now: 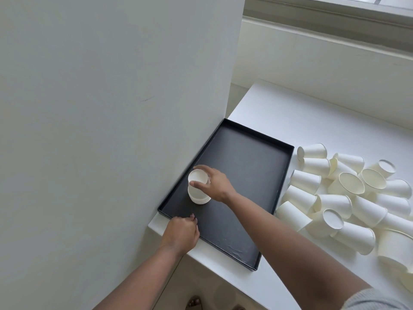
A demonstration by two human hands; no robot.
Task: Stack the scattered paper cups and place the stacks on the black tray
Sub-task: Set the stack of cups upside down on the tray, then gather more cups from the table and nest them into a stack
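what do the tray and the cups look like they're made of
Black tray: matte black, a thin straight raised rim and a faintly wrinkled floor near the front corner; possibly coated board or thin metal, hard to tell.
Stack of cups under the right hand: white paper, matte, with thin rolled rims, like the loose cups.

A white table (297, 121) runs along a pale wall. A black tray (250, 175) lies flat on it at the left, one long side against the wall, its near corner reaching the table's front edge. Just right of the tray, a heap of loose white cups (348, 198) lies on the tabletop, most on their sides, a few upside down.
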